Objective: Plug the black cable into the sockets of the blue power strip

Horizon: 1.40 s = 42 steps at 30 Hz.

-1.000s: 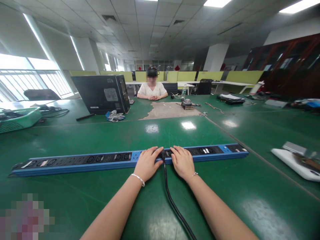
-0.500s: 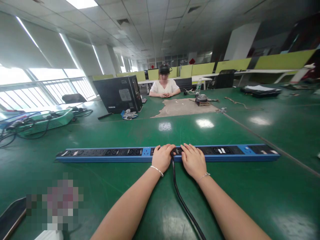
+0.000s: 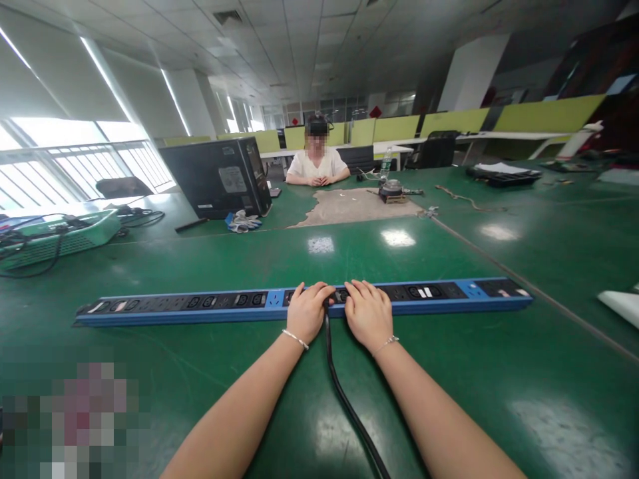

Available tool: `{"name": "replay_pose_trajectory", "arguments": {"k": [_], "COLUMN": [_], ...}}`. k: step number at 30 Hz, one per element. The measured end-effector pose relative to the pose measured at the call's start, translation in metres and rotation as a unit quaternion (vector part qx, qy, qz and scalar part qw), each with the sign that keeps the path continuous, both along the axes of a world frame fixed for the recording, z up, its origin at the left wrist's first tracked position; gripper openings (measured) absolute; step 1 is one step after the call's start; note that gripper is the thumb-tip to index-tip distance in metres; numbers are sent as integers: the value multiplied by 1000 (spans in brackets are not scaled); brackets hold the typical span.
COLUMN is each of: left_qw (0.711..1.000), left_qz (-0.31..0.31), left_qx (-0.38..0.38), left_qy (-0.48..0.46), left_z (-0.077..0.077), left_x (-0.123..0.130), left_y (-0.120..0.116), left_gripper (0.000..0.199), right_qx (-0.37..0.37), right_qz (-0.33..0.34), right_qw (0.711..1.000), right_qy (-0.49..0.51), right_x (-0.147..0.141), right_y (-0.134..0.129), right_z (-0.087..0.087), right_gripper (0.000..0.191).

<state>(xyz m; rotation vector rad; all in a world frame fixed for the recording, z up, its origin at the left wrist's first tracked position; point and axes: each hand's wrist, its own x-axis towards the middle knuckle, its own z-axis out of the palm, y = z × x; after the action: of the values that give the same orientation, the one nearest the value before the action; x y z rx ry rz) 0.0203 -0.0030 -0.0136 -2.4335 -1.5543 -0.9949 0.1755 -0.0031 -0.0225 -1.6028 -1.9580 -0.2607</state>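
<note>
A long blue power strip [image 3: 174, 318] with black sockets lies across the table in front of me. My left hand [image 3: 307, 311] rests at its middle, its fingers closed around the end of a black power cord [image 3: 344, 392]. The cord's plug is mostly hidden under those fingers, at a socket. Just to the right, my right hand [image 3: 368, 313] lies over the strip with its fingers stretched out across the sockets. From the left hand the cord runs down toward me between my forearms.
The green table [image 3: 200, 379] has a bare worn patch [image 3: 344, 207]. Beyond are a black computer case [image 3: 214, 176], gloves [image 3: 243, 221] and a seated person [image 3: 318, 163] with hands together. A green basket of cables [image 3: 64, 236] stands left; a black tray [image 3: 502, 176] lies far right.
The whole view has shifted, so the strip and hands appear farther left and slightly higher. Both hands keep about the same place on the strip.
</note>
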Motion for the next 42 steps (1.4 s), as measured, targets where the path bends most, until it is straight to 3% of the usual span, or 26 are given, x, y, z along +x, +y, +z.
{"name": "replay_pose_trajectory", "arguments": {"k": [4,7,9,11,14,17,19,22,36,42], "left_qw": [989,989,991,992,993,997,997,996,997,998], "left_qz": [21,-13,-11,36,72,56,47,54,46,37], "left_qx": [72,99,91,74,33,-32,-51,-52,-31,-48], "left_qy": [-128,-109,-93,-93,-92,-49,-41,-46,52,30], "left_z": [33,64,74,70,46,20,9,5,19,19], "left_x": [7,1,-16,-43,-89,-121,-130,-129,-109,-116], "left_y": [1,5,9,10,8,0,-5,-7,-8,-6], "left_gripper": [25,27,29,34,34,33,33,32,30,32], "right_qx": [-5,-13,-14,-11,-3,3,8,11,12,7], "right_qz": [0,2,4,7,8,5,5,7,1,5], "right_qw": [1000,1000,1000,1000,1000,1000,1000,1000,1000,1000], "right_qy": [7,4,4,7,11,10,8,4,-5,0], "right_x": [0,1,1,1,1,1,2,2,2,2], "right_y": [-1,-1,-1,-1,-1,1,2,2,3,3], "right_z": [1,2,2,2,2,0,-1,-2,-4,-2], "right_gripper": [37,37,37,37,37,37,36,36,36,36]}}
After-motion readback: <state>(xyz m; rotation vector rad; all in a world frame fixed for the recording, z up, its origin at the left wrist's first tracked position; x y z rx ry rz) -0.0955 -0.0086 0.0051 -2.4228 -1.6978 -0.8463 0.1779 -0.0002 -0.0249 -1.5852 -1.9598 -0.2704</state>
